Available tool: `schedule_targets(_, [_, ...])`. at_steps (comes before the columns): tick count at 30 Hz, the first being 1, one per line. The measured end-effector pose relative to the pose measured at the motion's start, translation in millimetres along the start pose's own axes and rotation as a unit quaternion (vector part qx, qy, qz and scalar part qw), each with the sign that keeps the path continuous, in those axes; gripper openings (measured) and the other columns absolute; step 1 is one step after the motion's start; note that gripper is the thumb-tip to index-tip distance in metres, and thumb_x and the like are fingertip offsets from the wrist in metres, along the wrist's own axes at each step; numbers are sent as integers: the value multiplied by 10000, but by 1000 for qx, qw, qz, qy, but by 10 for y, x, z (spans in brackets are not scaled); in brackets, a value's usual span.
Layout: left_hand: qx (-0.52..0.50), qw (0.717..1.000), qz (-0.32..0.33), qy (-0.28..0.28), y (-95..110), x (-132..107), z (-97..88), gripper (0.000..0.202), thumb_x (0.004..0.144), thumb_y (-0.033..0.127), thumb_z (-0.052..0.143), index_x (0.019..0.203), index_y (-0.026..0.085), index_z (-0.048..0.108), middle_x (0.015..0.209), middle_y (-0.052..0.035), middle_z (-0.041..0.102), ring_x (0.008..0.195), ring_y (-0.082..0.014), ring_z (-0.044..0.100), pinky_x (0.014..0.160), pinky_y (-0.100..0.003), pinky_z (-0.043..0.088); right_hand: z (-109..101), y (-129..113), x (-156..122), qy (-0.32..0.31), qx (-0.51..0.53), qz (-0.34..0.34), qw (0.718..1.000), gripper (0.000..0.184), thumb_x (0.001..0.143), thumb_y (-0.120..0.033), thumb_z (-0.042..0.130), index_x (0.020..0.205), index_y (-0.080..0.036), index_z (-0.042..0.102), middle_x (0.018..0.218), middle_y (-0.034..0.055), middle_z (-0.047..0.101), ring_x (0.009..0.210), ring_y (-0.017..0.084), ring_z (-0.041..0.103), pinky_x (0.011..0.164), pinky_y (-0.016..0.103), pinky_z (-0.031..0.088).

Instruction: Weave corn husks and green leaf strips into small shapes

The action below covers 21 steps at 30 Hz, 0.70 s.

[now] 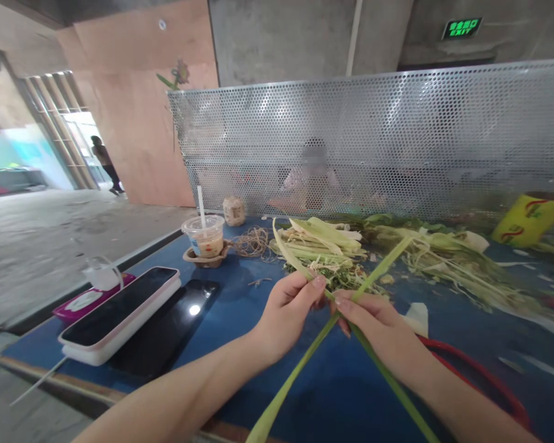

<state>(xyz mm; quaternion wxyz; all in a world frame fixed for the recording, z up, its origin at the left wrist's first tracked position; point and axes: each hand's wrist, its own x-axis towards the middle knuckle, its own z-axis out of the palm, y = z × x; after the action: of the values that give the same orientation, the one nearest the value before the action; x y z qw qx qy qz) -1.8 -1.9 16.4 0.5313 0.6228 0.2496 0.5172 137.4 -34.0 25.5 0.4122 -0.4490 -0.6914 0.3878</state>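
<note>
Two long green leaf strips cross in an X between my hands, above the blue table. One leaf strip (378, 269) runs from the upper right down to the lower left. The other leaf strip (287, 251) rises at the upper left, and its lower part slants to the lower right. My left hand (286, 314) pinches a strip just left of the crossing, thumb on top. On the right side my right hand (376, 320) has its thumb and fingers closed around the crossing. Its lower fingers are partly hidden behind the strips.
Beyond my hands lie piled pale husks (323, 237) and shredded fibres (447, 264). Red handles (480, 372) lie by my right forearm. Phones (120, 307), a lidded drink cup (205, 237) and twine (253, 242) stand left. A perforated metal screen (369, 135) borders the table's back.
</note>
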Motion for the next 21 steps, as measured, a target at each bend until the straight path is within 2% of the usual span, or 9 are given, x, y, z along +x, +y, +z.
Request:
schedule_targets(3, [26,999,-15,-32,15,23,-57,375,797,423,484,538,155,441,555,18,427,561,-96,418,582,-233,348,-8,38,14,13,17,0,1000,389,831,-412,382,505,-206,428,546,-19,437,547,129,435,561,249,362])
schedule_targets(7, [13,979,-129,-159,38,39,-111,510,834,535,311,592,139,523,550,-11,502,507,-96,470,523,-223,368,-57,110,55,11,40,-13,999,409,865,-431,298,559,-207,451,552,-21,428,554,132,429,595,263,373])
schedule_targets(10, [34,959,-168,-225,82,12,-92,476,820,495,396,547,130,533,505,-9,502,454,-82,471,482,-205,375,-84,101,62,25,10,-13,1000,347,827,-419,407,559,-200,430,554,-35,395,546,115,404,561,244,352])
schedule_targets(14, [43,961,-153,-226,153,-24,-78,425,817,393,463,474,142,472,453,23,447,401,-58,419,444,-191,351,-93,18,41,47,-28,6,998,353,806,-366,433,501,-198,380,510,-42,337,498,102,353,492,235,308])
schedule_targets(17, [16,960,-146,-237,177,-20,-113,407,817,345,483,465,141,471,436,24,447,395,-60,413,477,-211,352,-114,-8,38,43,-36,-14,998,350,810,-345,439,498,-190,406,545,-30,379,531,103,388,521,233,333])
schedule_targets(21, [-143,943,-181,-239,136,27,-136,451,822,436,414,510,130,525,512,-53,554,533,-130,524,545,-257,387,-169,59,62,77,1,-30,997,335,836,-396,424,570,-195,450,586,-21,415,563,110,416,558,240,367])
